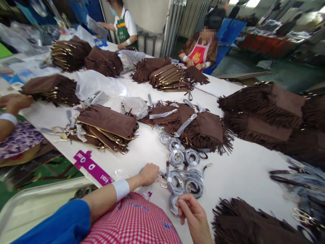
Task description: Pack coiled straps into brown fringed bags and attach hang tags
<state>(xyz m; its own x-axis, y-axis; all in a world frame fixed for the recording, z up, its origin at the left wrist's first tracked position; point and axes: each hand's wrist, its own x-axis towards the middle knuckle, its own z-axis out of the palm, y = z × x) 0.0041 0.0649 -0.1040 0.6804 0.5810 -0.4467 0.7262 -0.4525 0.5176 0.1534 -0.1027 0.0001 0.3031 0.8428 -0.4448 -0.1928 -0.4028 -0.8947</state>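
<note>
My left hand (149,174) is closed, knuckles up, at the near edge of the table; what is inside it is hidden. Just right of it lie metal clasps (163,182). My right hand (191,214) has its fingers curled together beside a coiled strap (174,204) in a grey-white wrapping; I cannot make out what they pinch. Several more wrapped strap coils (176,157) run up the table beyond both hands, some showing gold-coloured hooks. Past them rests a pile of brown fringed bags (208,126) with wrapped straps across it.
Brown zipped pouches (108,122) are stacked left of the coils, near purple printed tape (100,173). More fringed bags (254,223) and loose straps (297,179) lie right. A pale bin (22,198) stands lower left. Co-workers (201,47) surround the table; one's hand (16,102) is at left.
</note>
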